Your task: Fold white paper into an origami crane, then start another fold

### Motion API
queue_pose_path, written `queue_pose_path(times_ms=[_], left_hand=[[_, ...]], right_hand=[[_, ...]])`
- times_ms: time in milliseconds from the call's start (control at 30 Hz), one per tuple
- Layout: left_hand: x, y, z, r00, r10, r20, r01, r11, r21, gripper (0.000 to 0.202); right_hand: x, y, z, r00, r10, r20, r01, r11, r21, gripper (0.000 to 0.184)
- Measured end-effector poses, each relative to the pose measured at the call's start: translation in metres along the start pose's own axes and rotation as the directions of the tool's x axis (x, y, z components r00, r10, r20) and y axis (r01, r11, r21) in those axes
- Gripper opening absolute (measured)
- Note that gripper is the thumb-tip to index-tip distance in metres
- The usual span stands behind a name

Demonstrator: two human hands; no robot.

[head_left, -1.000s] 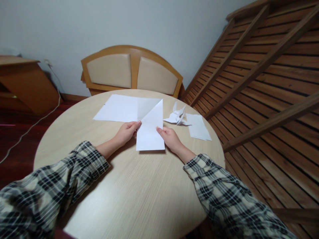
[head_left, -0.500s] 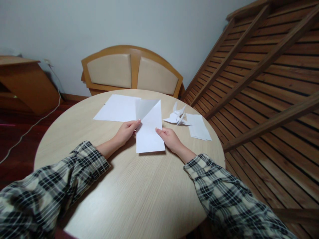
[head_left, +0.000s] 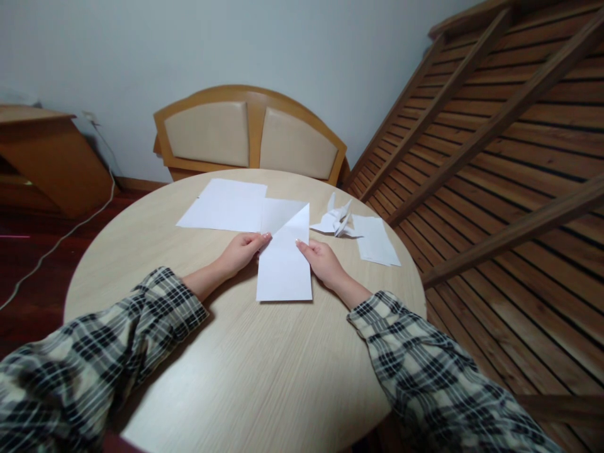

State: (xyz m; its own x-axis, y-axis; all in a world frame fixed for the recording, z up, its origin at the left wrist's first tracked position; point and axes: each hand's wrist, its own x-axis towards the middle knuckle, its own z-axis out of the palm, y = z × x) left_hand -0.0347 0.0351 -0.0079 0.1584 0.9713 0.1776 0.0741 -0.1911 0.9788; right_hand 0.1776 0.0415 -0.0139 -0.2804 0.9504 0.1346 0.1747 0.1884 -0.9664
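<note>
Between my two hands is a white sheet of paper [head_left: 285, 270] with one corner folded over along a diagonal, leaving a greyer triangle at its upper left. My left hand [head_left: 243, 251] pinches the left edge, thumb on top near the lower end of the diagonal. On the opposite edge, my right hand [head_left: 323, 261] grips the paper with its thumb on top; the other fingers of both hands are mostly hidden underneath. Just beyond my right hand lie white folded paper cranes [head_left: 336, 220], overlapping so that I cannot count them.
A stack of white paper [head_left: 221, 204] lies at the back left of the round wooden table [head_left: 245, 377]. Smaller paper pieces [head_left: 377, 242] lie at the right. Behind stands a padded headboard [head_left: 255, 138]; a slatted wooden frame [head_left: 495, 157] leans at the right.
The folded sheet has tipped flatter and its near edge has come slightly toward me. My left hand has shifted a little to the right; both hands keep their hold.
</note>
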Motion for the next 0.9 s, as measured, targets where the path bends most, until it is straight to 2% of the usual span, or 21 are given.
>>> queue_pose_path(times_ms=[200,467,667,767,900], left_hand=[[-0.0005,0.001,0.0007,0.997,0.009,-0.08,-0.004,0.998,0.064,0.044],[0.001,-0.0013,-0.0001,0.999,-0.014,-0.044,0.015,1.0,0.007,0.045],[0.0024,-0.0012,-0.0005,0.994,0.013,-0.108,-0.005,0.997,0.079,0.044],[0.0031,0.0,-0.0011,0.992,0.025,-0.121,-0.021,0.999,0.039,0.042],[0.0035,0.001,-0.0022,0.976,0.078,-0.202,-0.067,0.996,0.062,0.041]], right_hand=[[-0.0025,-0.0021,0.0018,1.0,-0.004,0.021,0.005,0.999,-0.042,0.052],[-0.0025,-0.0026,0.0014,1.0,-0.006,0.013,0.007,0.999,-0.046,0.048],[-0.0035,-0.0033,0.0012,0.999,-0.001,0.035,0.003,0.999,-0.045,0.046],[-0.0039,-0.0033,0.0015,0.999,0.01,0.051,-0.008,0.999,-0.038,0.045],[-0.0047,-0.0037,0.0025,0.993,0.029,0.11,-0.025,0.999,-0.039,0.045]])
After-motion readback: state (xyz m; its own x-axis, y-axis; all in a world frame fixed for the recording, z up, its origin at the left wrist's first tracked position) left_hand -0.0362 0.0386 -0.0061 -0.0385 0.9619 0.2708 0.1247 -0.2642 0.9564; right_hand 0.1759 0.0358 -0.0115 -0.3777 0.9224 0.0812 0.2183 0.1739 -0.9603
